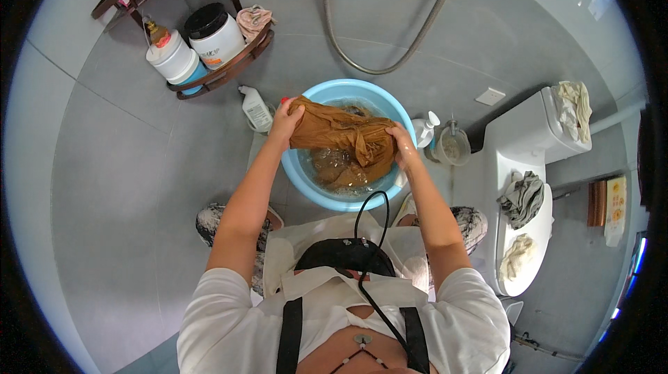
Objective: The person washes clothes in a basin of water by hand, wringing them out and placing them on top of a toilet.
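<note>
Left hand: left hand (287, 118), fingers curled tight around the left end of the brown garment (342, 136), above the basin's left rim.
Right hand: right hand (402, 146), closed over the garment's bunched right end, at the basin's right rim.
Brown garment: wet, tan-brown cloth, stretched between both hands over the water; its lower part hangs down into the basin.
Basin: 1 round light-blue basin (316, 186) on the grey tiled floor (118, 186), holding foamy, murky water.
Left of basin: 1 white bottle (256, 108) standing on the floor, just beside the rim.
Right of basin: 1 white pump bottle (424, 129) near the rim; 1 small pale container (454, 146) next to it.
Corner rack: dark curved rack (229, 68), lower shelf carrying 2 white tubs (216, 40) and 1 pink cloth (254, 20).
Hose: 1 grey shower hose (390, 61) looping down the wall behind the basin.
Toilet: white toilet (518, 144) at right; 1 grey cloth (522, 196) and 1 cream cloth (516, 254) on its lid, 1 pale cloth (574, 106) on the tank.
</note>
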{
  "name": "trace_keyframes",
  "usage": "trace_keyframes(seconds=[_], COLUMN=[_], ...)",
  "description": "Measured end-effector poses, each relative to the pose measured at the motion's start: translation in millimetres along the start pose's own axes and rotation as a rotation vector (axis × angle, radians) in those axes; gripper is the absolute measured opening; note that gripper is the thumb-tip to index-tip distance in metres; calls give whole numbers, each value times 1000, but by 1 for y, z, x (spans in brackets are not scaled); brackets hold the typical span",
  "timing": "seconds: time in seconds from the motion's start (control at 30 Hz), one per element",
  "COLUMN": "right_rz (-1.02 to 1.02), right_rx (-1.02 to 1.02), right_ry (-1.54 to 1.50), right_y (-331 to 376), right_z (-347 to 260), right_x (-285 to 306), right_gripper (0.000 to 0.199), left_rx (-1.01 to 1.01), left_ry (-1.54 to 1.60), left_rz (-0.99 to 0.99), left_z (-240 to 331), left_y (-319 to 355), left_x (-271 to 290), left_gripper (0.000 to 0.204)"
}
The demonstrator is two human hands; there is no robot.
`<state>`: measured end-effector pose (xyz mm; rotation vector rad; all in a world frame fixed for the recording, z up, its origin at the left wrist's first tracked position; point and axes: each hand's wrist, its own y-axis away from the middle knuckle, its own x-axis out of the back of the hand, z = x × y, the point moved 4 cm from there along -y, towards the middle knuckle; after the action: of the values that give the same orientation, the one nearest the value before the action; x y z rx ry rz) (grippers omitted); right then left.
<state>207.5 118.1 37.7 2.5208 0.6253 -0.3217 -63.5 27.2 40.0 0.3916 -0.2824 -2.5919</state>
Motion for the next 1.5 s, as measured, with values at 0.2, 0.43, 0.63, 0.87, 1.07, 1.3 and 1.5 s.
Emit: trace_keyframes(seconds=[0.2, 0.43, 0.63, 0.87, 1.07, 1.3, 1.5], right_rz=[21, 196, -212, -242, -115, -65, -157], right_rx=[188, 304, 723, 463, 307, 198, 87], right_ry=[625, 1854, 1696, 1691, 1762, 1904, 1852], right_y=[5, -9, -4, -18, -26, -38, -43], right_z=[-42, -38, 0, 35, 39, 69, 64], right_x=[5, 1, -59, -74, -52, -38, -34], right_gripper=[29, 24, 83, 90, 79, 65, 61], left_rx=[-191, -296, -230, -209, -122, 4, 87], left_ry=[-461, -692, -484, -735, -1156, -1388, -1093], left_rz=[-13, -13, -16, 24, -96, -169, 23], left_z=[2, 5, -5, 5, -23, -71, -78], left_y=[2, 4, 4, 10, 23, 18, 13], left_x=[-1, -7, -12, -25, -35, -33, -27], left_gripper=[35, 30, 28, 35, 71, 95, 65])
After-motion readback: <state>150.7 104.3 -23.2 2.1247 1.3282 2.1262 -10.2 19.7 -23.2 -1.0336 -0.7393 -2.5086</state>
